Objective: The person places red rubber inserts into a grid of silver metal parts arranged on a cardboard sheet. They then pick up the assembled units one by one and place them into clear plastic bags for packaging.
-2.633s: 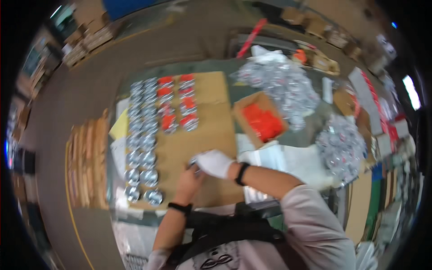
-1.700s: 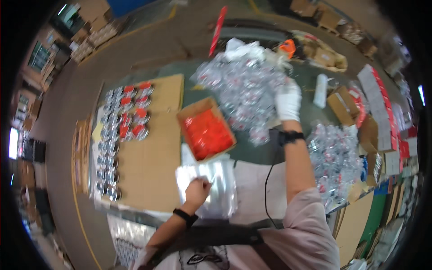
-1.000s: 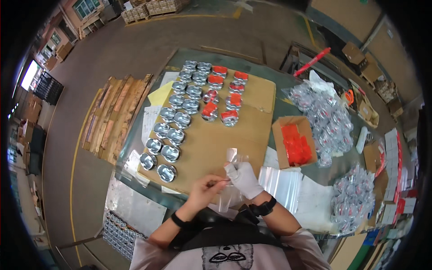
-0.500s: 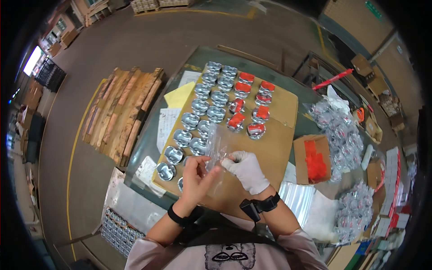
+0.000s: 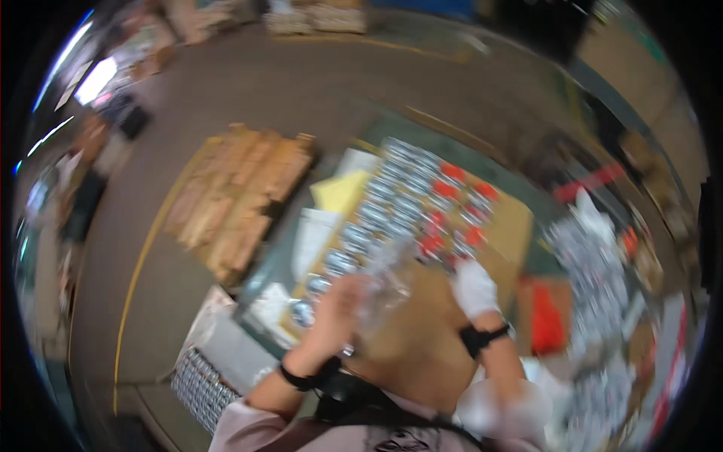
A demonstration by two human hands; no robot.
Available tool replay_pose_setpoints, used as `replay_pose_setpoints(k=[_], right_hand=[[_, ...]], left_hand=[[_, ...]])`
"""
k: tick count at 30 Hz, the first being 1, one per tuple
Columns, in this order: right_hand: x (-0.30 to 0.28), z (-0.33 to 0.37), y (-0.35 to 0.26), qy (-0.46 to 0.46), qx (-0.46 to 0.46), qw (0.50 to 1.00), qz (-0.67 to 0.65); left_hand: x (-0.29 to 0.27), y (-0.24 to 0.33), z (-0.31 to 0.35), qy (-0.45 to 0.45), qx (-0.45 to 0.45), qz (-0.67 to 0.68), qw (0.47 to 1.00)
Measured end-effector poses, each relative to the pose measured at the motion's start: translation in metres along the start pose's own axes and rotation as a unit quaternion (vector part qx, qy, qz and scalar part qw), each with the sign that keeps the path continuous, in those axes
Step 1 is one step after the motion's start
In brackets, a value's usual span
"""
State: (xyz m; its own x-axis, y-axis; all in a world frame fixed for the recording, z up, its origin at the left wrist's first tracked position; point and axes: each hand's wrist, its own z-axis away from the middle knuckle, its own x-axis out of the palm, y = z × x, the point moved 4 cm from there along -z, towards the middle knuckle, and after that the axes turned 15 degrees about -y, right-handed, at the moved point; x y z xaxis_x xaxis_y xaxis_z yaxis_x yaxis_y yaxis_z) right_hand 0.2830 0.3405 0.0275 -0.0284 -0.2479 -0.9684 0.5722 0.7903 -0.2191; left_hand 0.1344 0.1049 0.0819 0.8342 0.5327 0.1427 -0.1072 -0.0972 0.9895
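Observation:
My bare left hand [image 5: 337, 310] is closed on a clear plastic bag [image 5: 388, 279], held over the cardboard sheet [image 5: 418, 343]. My right hand [image 5: 474, 290], in a white glove, reaches to the near end of the pistons with red pieces on top [image 5: 431, 245]. Its fingers are smeared by motion, so whether they grip a piston cannot be made out. Bare silver pistons [image 5: 357, 239] stand in rows along the sheet's left side, some of them hidden behind my left hand and the bag.
Right of the sheet stands a cardboard box [image 5: 562, 301] of red pieces. Beyond it lie heaps of bagged pistons [image 5: 591, 256]. Papers and a yellow sheet [image 5: 340, 192] lie on the table's left. A wooden pallet [image 5: 237, 200] is on the floor; a piston tray [image 5: 202, 392] sits lower left.
My right hand has left the bag and moved away to the right, toward the red-topped pistons. The bag stays in my left hand. The whole view has shifted and blurred.

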Motion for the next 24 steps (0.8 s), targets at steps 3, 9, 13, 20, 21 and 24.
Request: replay_pose_setpoints(k=[3, 9, 13, 20, 21, 24], right_hand=[[0.026, -0.002, 0.033, -0.005, -0.026, 0.999, 0.031], [0.035, 0.029, 0.058, -0.108, 0.009, 0.994, 0.005], [-0.014, 0.086, 0.0, -0.166, 0.133, 0.828, -0.519], [0.049, 0.156, -0.077, -0.091, 0.04, 0.835, -0.542], [0.049, 0.159, -0.088, -0.108, 0.042, 0.832, -0.542], [0.043, 0.163, -0.093, -0.115, 0.061, 0.832, -0.54]], left_hand=[[0.046, 0.057, -0.024, -0.161, -0.068, -0.377, 0.91], [0.105, -0.1, 0.005, -0.251, -0.044, -0.476, 0.841], [0.123, -0.201, 0.036, -0.266, -0.111, -0.328, 0.9], [0.088, -0.164, 0.045, -0.105, -0.253, -0.051, 0.96], [0.083, -0.179, 0.042, -0.068, -0.066, -0.199, 0.975], [0.097, -0.092, 0.054, -0.248, 0.006, -0.289, 0.925]])
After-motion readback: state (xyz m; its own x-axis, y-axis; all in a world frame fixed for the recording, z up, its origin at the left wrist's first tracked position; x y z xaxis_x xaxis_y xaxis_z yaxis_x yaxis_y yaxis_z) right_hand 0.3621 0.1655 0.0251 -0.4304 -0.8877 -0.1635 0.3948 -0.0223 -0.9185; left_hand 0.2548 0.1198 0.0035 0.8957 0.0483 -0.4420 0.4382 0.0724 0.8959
